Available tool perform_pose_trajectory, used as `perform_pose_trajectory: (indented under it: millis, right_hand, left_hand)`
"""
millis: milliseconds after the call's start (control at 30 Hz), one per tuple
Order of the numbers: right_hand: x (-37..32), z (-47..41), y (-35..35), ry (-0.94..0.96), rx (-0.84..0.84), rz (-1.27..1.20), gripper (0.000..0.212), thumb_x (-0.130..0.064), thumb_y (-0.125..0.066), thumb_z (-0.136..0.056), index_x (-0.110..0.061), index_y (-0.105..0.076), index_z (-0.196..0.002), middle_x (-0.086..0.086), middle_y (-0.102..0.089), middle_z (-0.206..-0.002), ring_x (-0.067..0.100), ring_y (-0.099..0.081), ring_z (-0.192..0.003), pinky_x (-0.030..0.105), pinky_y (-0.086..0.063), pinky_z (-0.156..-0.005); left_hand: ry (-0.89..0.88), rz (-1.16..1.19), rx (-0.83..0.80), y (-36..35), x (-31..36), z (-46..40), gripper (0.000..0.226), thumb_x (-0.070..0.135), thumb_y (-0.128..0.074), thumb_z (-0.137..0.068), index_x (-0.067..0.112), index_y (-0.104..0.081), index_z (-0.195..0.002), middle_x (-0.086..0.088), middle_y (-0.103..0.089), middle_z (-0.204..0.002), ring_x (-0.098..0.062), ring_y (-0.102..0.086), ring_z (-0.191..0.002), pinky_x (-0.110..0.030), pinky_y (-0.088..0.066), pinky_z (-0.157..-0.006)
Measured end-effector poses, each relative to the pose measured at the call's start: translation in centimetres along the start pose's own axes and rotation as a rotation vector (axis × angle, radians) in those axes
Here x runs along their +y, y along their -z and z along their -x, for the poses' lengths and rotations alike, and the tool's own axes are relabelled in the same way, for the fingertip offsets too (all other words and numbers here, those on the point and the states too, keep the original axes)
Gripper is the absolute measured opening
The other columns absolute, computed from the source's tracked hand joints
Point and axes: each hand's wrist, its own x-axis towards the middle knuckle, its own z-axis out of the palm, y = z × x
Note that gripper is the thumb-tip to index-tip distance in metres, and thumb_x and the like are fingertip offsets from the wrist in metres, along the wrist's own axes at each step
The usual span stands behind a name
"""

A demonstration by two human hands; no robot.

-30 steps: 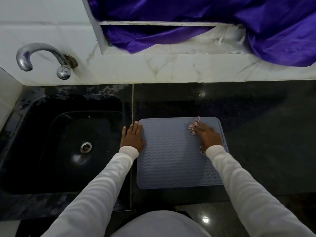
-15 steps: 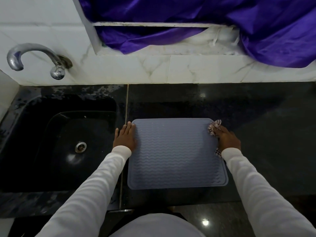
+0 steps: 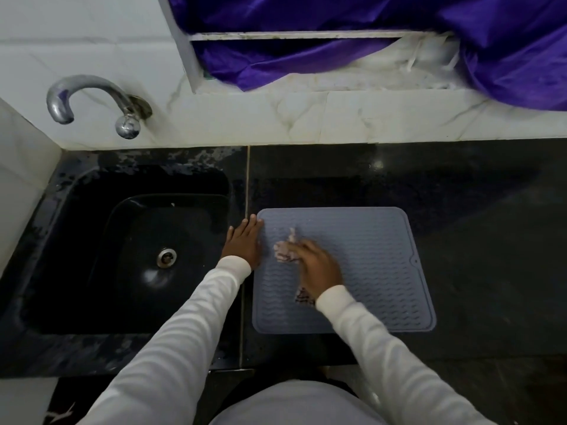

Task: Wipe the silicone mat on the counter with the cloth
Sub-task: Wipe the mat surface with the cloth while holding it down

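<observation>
While I am pressing the cloth [image 3: 287, 252] down on the mat [image 3: 368, 265] with my right hand [image 3: 319, 268], I am judging that even pressure and overlapping strokes will serve best. Its fingers are blurred, so I cannot tell how tightly they are curling over the bunched, patterned fabric. My left hand [image 3: 244, 243] is lying flat, fingers straight, pinning the mat's left edge against sliding. That grey, rounded-corner sheet with wavy ridges is lying on the dark polished counter [image 3: 475, 225], just beside the black sink [image 3: 92, 185].
</observation>
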Motion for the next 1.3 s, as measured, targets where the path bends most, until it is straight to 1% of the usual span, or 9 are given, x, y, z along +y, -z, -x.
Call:
perform_pose_trajectory:
  millis: [67,167,267,333,467,667,1067,1200,1300]
  right_hand:
    - [-2.1,-0.6,-2.5,0.044,-0.075,0.053,0.048,-0.014,-0.043,-0.093,-0.031,-0.051,-0.137,0.003,-0.048,-0.143,0.03,-0.055,-0.117,0.037,-0.047,-0.092]
    - [-2.7,-1.4,-4.7,0.028,-0.235,0.122,0.06,-0.012,-0.053,-0.092,-0.027,-0.035,-0.147,0.0,-0.022,-0.158,0.033,-0.043,-0.129,0.043,-0.042,-0.102]
    - [-1.5,-1.2,-4.9,0.063,-0.311,0.303,0.082,-0.011,-0.067,-0.082,-0.026,-0.024,-0.151,0.0,-0.009,-0.161,0.036,-0.049,-0.118,0.048,-0.051,-0.087]
    - [-0.7,-1.3,-4.6,0.098,-0.331,0.422,0.097,-0.012,-0.077,-0.073,-0.025,-0.021,-0.151,0.002,-0.007,-0.161,0.038,-0.053,-0.108,0.048,-0.053,-0.077]
    - [0.8,-1.3,-2.8,0.081,-0.381,0.527,0.107,-0.017,-0.082,-0.069,-0.026,-0.015,-0.152,0.001,-0.013,-0.16,0.035,-0.044,-0.125,0.049,-0.049,-0.091]
    - [4.1,-0.4,0.4,-0.023,-0.38,0.559,0.094,-0.012,-0.069,-0.081,-0.032,-0.012,-0.152,-0.002,-0.011,-0.161,0.034,-0.035,-0.134,0.047,-0.042,-0.099]
    - [12.8,2.8,7.1,-0.218,-0.306,0.561,0.09,-0.01,-0.066,-0.08,-0.039,-0.017,-0.15,-0.004,-0.016,-0.16,0.035,-0.038,-0.131,0.046,-0.043,-0.1]
    - [15.9,3.8,9.8,-0.36,-0.275,0.467,0.071,-0.022,-0.056,-0.09,-0.044,-0.021,-0.147,0.001,-0.024,-0.156,0.037,-0.039,-0.132,0.049,-0.04,-0.104]
    - [18.3,4.5,11.8,-0.436,-0.198,0.417,0.047,-0.052,-0.042,-0.095,-0.05,-0.03,-0.141,0.004,-0.039,-0.146,0.039,-0.042,-0.129,0.053,-0.036,-0.106]
  left_hand:
    - [-0.016,-0.005,-0.005,0.0,-0.4,0.0,0.066,0.034,-0.04,-0.099,0.024,-0.005,-0.154,0.002,0.001,-0.162,-0.018,-0.003,-0.149,-0.045,0.001,-0.12]
    - [-0.033,-0.029,0.004,-0.2,-0.4,0.1,0.065,0.037,-0.036,-0.099,0.024,-0.003,-0.154,0.002,0.002,-0.162,-0.017,-0.002,-0.149,-0.045,0.001,-0.12]
    - [-0.041,-0.041,0.021,-0.5,-0.6,0.3,0.067,0.039,-0.036,-0.099,0.024,-0.001,-0.154,0.002,0.003,-0.162,-0.017,0.0,-0.149,-0.045,0.002,-0.12]
    - [-0.048,-0.056,0.039,-0.7,-0.7,0.4,0.065,0.036,-0.034,-0.1,0.024,0.0,-0.154,0.002,0.003,-0.162,-0.017,0.0,-0.149,-0.044,0.003,-0.12]
    - [-0.05,-0.048,0.102,-0.8,-0.4,0.7,0.064,0.033,-0.036,-0.098,0.023,-0.007,-0.154,0.0,-0.005,-0.162,-0.018,-0.006,-0.149,-0.045,0.002,-0.12]
    - [-0.048,-0.06,0.124,-0.8,0.0,0.8,0.065,0.036,-0.037,-0.097,0.022,-0.01,-0.154,-0.001,-0.008,-0.162,-0.019,-0.008,-0.149,-0.044,0.002,-0.121]
    - [-0.03,-0.074,0.14,-0.9,0.6,0.9,0.065,0.034,-0.039,-0.097,0.019,-0.012,-0.154,-0.004,-0.009,-0.162,-0.022,-0.01,-0.149,-0.046,-0.001,-0.12]
    - [-0.01,-0.086,0.137,-1.1,1.1,0.8,0.066,0.035,-0.039,-0.097,0.019,-0.01,-0.154,-0.004,-0.008,-0.162,-0.022,-0.008,-0.149,-0.045,0.0,-0.121]
    - [0.009,-0.103,0.13,-1.3,1.2,0.8,0.067,0.035,-0.04,-0.097,0.019,-0.009,-0.154,-0.004,-0.006,-0.162,-0.023,-0.007,-0.149,-0.046,-0.001,-0.121]
